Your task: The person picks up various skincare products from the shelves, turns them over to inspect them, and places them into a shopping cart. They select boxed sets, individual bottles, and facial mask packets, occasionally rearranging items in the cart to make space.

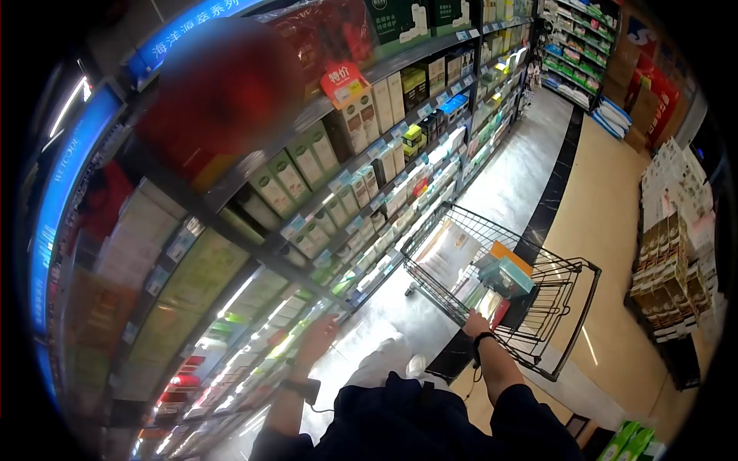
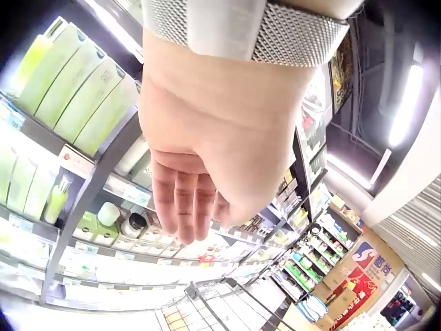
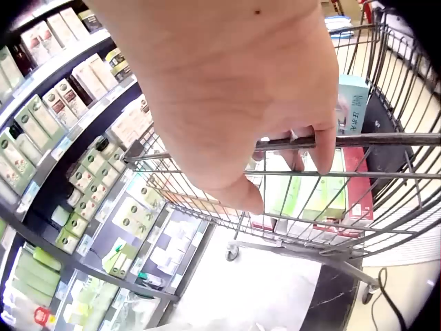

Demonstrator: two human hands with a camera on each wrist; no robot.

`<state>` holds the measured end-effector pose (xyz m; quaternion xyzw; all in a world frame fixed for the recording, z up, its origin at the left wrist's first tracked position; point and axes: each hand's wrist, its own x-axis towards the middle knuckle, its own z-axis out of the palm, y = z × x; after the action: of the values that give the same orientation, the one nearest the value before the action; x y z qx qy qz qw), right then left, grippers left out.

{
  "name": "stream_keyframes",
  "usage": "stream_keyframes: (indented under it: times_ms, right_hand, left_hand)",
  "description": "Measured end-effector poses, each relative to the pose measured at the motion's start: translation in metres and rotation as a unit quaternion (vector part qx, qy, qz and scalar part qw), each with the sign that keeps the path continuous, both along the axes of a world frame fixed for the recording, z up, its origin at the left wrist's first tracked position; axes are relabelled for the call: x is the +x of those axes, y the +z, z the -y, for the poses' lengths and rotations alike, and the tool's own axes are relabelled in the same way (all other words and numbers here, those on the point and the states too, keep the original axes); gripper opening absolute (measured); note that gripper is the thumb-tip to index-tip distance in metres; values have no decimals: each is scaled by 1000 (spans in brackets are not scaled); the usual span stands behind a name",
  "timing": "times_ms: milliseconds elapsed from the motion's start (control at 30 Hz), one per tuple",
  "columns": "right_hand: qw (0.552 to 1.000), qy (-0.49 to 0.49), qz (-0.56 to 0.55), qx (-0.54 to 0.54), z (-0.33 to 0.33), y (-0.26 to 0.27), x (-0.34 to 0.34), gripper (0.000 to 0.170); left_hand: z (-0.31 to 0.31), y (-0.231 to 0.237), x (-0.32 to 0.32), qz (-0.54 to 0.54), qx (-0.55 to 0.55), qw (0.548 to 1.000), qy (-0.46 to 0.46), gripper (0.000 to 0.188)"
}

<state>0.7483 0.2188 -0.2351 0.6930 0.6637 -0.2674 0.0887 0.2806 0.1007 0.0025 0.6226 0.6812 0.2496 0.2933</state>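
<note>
The shopping cart [image 3: 393, 139] sits around four o'clock in my head view, beside the shelving [image 2: 102, 169], and my right hand [image 3: 241, 103] has its grip curled over the cart's side rail, probably to steady the frame. Inside, a teal box [image 1: 505, 276] lies beside an orange box [image 1: 511, 257], against the wire wall; loose loading would explain their mixed angles. At about seven o'clock, my left hand [image 2: 213, 145] reaches out near the shelves, its grip open and holding nothing (relaxed rather than straining, I'd judge). Cartons stand upright in rows from nine round to one o'clock, likely so their fronts face the aisle. Up at ten, a red shape [image 1: 223, 100] is too blurred for me to identify. The rail and my palm hide parts of the load, most small labels are unreadable, and the black lens border cuts off the outer shelves.
</note>
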Motion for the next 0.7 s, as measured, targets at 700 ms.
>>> stream_keyframes:
  times_ms: [700]
  right_hand:
    - [963,204,-174,-9,-203,42,-77,47]
  left_hand:
    - [-192,190,-43,-187,321,906,203,58]
